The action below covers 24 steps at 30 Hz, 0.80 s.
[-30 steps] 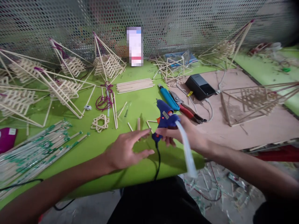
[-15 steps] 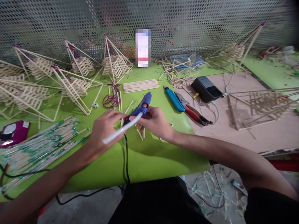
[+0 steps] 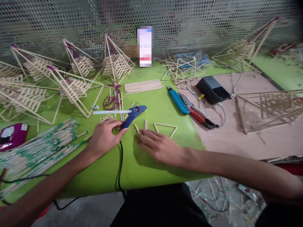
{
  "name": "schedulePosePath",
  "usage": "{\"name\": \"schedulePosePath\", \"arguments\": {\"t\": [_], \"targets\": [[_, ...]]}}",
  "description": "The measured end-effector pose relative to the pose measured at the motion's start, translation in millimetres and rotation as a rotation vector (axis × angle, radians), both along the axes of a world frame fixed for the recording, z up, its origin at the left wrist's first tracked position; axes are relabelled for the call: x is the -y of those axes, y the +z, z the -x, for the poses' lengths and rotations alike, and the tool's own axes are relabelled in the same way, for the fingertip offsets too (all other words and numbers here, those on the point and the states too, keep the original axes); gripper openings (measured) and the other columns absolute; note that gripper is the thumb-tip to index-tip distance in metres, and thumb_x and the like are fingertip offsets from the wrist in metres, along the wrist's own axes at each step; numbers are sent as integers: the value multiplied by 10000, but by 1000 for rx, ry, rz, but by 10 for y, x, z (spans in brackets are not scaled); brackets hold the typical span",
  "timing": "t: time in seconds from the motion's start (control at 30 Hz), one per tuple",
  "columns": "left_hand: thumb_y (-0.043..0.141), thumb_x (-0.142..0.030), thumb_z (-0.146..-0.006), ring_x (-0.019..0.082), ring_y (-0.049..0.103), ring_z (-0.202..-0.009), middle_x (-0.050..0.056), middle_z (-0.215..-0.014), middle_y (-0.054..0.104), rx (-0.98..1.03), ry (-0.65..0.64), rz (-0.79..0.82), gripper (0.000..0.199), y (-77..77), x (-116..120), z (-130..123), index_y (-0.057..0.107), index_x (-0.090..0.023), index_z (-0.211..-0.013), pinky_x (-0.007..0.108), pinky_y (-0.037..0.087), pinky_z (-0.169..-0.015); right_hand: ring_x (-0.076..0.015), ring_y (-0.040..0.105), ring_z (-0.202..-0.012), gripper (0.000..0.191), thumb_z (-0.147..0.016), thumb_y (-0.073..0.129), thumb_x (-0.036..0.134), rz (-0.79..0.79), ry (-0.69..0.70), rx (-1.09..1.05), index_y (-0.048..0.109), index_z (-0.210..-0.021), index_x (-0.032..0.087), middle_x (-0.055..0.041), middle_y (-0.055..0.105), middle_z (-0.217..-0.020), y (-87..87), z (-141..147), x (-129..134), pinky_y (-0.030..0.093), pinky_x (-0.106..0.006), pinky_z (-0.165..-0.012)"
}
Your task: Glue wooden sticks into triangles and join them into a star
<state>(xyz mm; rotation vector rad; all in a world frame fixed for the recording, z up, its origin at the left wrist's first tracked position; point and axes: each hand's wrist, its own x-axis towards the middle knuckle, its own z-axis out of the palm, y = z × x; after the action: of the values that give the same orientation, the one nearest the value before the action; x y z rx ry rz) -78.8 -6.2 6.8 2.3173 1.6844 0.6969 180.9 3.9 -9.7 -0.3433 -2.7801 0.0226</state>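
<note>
Left hand [image 3: 104,135] is closed around the handle of the gun [image 3: 130,121], fingers wrapped and thumb laid along the near side. Its nozzle [image 3: 145,108] points to the right, and the glue stick [image 3: 111,112] runs out of its back end to the left. Whether the gun touches the table [image 3: 99,176] cannot be told.

Right hand [image 3: 163,148] lies palm down just right of the gun and nearer the person, its fingers partly stretched and close together. They reach over the short sticks [image 3: 145,124], whose far ends show beyond them; whether a stick is gripped is hidden. The triangle [image 3: 165,125] sits farther right of the gun, near the same hand.

To work well here, the person would do best to hold the nozzle turned away from the right fingers, since it may be hot. A single short stick is probably best pinched with the fingertips near one end, without sweeping its neighbours or nudging the triangle. Slack in the cord [image 3: 121,164], which hangs toward the person from the gun, should help the wrist turn freely, and the protruding glue stick needs room above the string [image 3: 109,103] to the gun's left.
</note>
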Motion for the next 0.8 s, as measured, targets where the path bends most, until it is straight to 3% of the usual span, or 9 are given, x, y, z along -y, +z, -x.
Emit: {"name": "schedulePosePath", "arguments": {"t": [0.13,0.3,0.6,0.7,0.77,0.8], "targets": [[699,-451,-882,210,698,-797,45,-926,757,-60,-22,-11,269,-50,-19,14,746,-188,-914,353,562,-724,-297,580,-1259,301,-961,504,78,58,11,42,596,-1238,6,-228,605,-1317,-10,-60,4,590,-436,-966],[700,-487,-880,213,692,-780,26,-867,751,-100,-32,-1,293,-62,-21,40,734,-196,-897,361,545,-730,-282,607,-1228,277,-974,482,88,-14,62,30,640,-1189,12,-221,622,-1304,0,-125,42,604,-392,-934],[701,-475,-886,218,677,-858,32,-932,742,-156,-27,-24,289,-67,21,56,718,-192,-938,359,548,-768,-265,595,-1247,251,-980,501,117,-24,100,3,654,-1162,35,-186,623,-1318,62,-245,45,578,-367,-979],[742,-467,-854,234,671,-877,51,-925,737,-200,-19,-110,312,-11,68,77,714,-170,-946,382,553,-789,-260,617,-1193,216,-972,529,126,-44,90,-42,666,-1118,46,-165,656,-1256,103,-316,12,566,-382,-984],[781,-401,-833,218,669,-828,48,-882,734,-204,-34,-249,274,45,112,79,702,-157,-929,376,557,-769,-247,648,-1102,189,-971,535,124,-40,54,-53,671,-1082,56,-150,689,-1165,119,-366,-28,582,-382,-922],[791,-346,-831,197,664,-788,36,-855,731,-214,-102,-326,232,71,139,67,694,-155,-920,359,558,-751,-240,657,-1058,172,-969,536,119,-35,31,-54,674,-1053,62,-142,700,-1121,118,-388,-51,586,-380,-888]]}}
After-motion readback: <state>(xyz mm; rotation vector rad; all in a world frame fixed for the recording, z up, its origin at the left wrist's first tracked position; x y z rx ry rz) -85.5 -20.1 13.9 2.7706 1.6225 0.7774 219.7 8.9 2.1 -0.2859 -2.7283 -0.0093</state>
